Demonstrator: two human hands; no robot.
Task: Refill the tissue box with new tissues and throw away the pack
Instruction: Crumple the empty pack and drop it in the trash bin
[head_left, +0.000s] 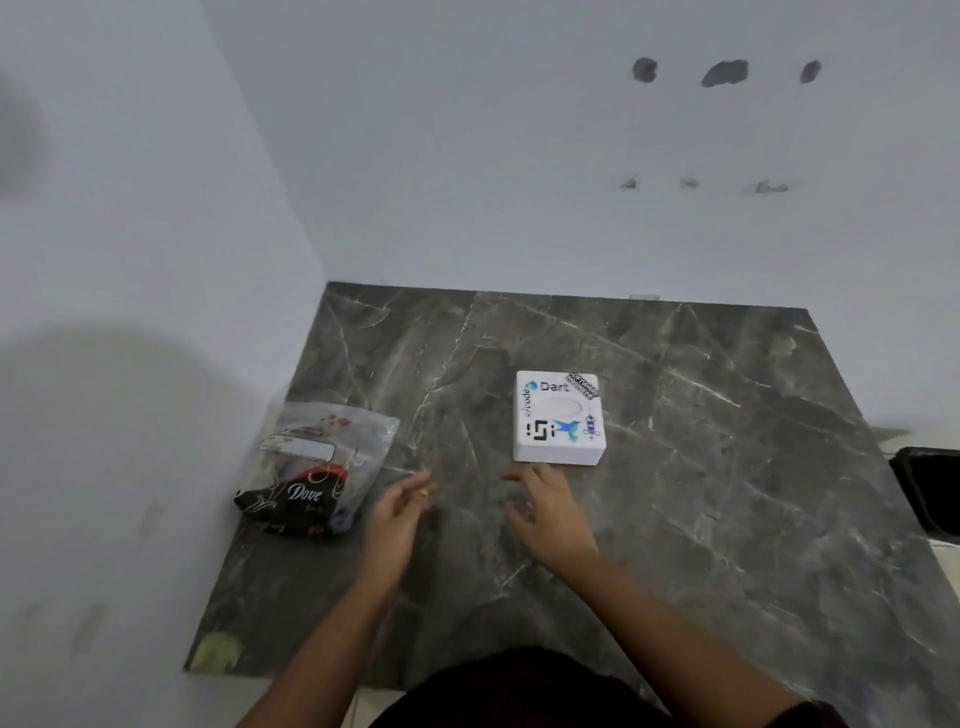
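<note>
A white square tissue box (559, 417) covered in stickers, with an oval slot on top, lies flat on the dark marble table (701, 441). A plastic tissue pack (317, 470), clear above and black with the word Dove below, lies at the table's left edge. My right hand (545, 512) hovers just in front of the box, fingers spread, holding nothing. My left hand (402, 512) is between the pack and the box, to the right of the pack, fingers loosely apart and empty.
White walls meet in a corner behind and left of the table. A black bin (930, 491) stands off the table's right edge. A small yellowish scrap (218, 649) lies at the near left corner.
</note>
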